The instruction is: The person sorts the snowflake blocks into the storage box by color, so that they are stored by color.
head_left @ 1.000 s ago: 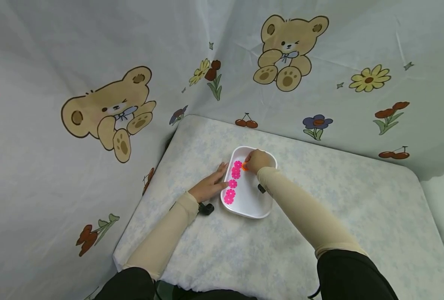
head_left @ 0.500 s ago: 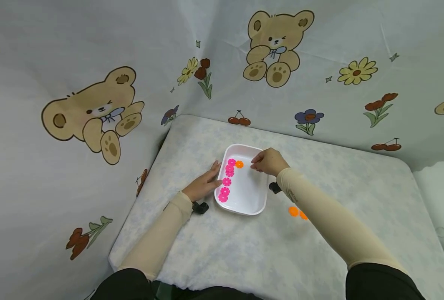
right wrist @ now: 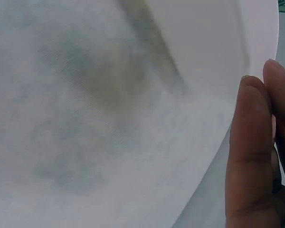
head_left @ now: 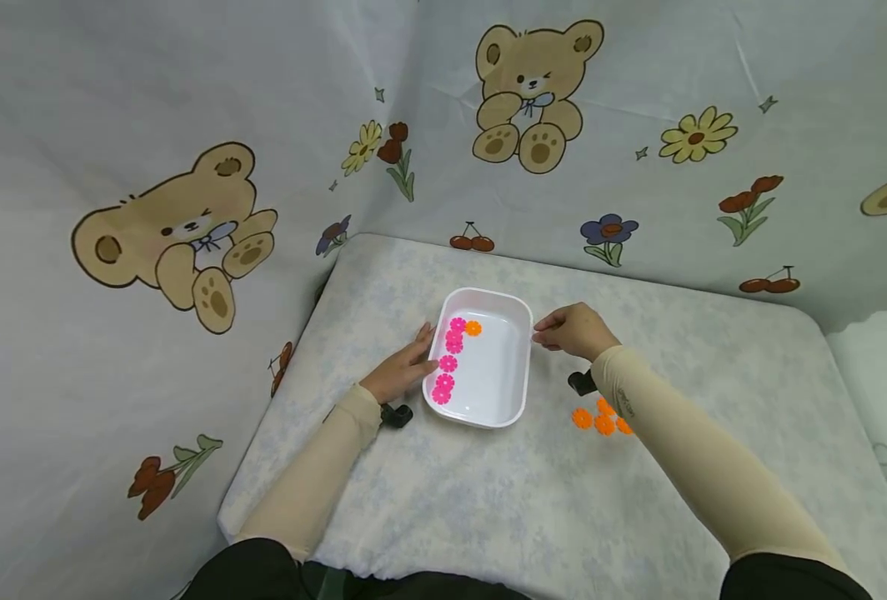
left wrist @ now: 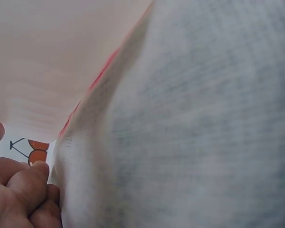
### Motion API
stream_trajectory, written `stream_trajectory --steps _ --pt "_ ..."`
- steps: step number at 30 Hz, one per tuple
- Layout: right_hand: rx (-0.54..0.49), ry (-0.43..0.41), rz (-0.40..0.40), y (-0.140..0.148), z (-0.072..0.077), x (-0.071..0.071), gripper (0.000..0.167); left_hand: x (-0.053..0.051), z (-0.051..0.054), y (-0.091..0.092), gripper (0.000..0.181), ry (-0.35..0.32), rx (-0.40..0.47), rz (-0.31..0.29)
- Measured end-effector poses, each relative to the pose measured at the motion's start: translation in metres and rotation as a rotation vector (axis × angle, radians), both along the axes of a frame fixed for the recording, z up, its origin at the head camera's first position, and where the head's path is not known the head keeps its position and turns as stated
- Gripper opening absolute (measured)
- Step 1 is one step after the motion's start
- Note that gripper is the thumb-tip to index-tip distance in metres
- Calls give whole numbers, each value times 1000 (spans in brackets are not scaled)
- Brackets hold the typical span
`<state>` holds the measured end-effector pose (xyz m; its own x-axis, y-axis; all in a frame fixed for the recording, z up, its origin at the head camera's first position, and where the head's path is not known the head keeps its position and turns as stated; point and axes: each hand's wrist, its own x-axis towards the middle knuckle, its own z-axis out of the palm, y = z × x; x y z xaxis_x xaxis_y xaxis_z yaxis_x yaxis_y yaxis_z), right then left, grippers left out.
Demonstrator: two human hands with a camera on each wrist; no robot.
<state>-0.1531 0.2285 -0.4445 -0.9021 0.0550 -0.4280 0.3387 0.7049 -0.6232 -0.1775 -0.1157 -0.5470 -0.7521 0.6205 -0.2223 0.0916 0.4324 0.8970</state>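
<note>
A white rectangular tray lies on the table. Along its left side, inside, runs a column of pink flower-shaped pieces. One orange flower-shaped piece sits beside the top pink one. My left hand rests against the tray's left wall, fingers stretched along the outside and thumb over the rim. Just off the right rim is my right hand, thumb and fingertips close together, with nothing visible between them. In the right wrist view its fingers overlap the tray's edge.
Several loose orange flower pieces lie on the table right of the tray, partly behind the right forearm. A pale patterned cloth covers the table. Bear-printed fabric hangs behind and at the left. Black wrist cameras sit below the hands.
My right hand has left the orange piece in the tray and moved right, past the rim. The loose orange pieces have come into sight. The left hand stays at the tray.
</note>
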Motion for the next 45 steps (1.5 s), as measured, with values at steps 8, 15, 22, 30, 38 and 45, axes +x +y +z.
stream_trajectory --steps 8,15,22,30,38,45 --pt "32 -78 -29 40 -18 28 31 1 -3 -2 72 -29 -12 34" --pt "119 -123 -19 79 -35 57 31 1 -7 -4 72 -35 -19 37" --pt "178 -126 -16 102 -42 81 34 0 -5 -5 72 -17 -16 37" --pt "261 -111 -54 112 -50 89 32 2 -4 -3 71 -6 -13 33" --pt "264 -111 -88 113 -50 94 31 2 -2 0 71 -5 -20 30" --pt "193 -152 -57 121 -48 93 30 1 -1 3 71 0 -38 31"
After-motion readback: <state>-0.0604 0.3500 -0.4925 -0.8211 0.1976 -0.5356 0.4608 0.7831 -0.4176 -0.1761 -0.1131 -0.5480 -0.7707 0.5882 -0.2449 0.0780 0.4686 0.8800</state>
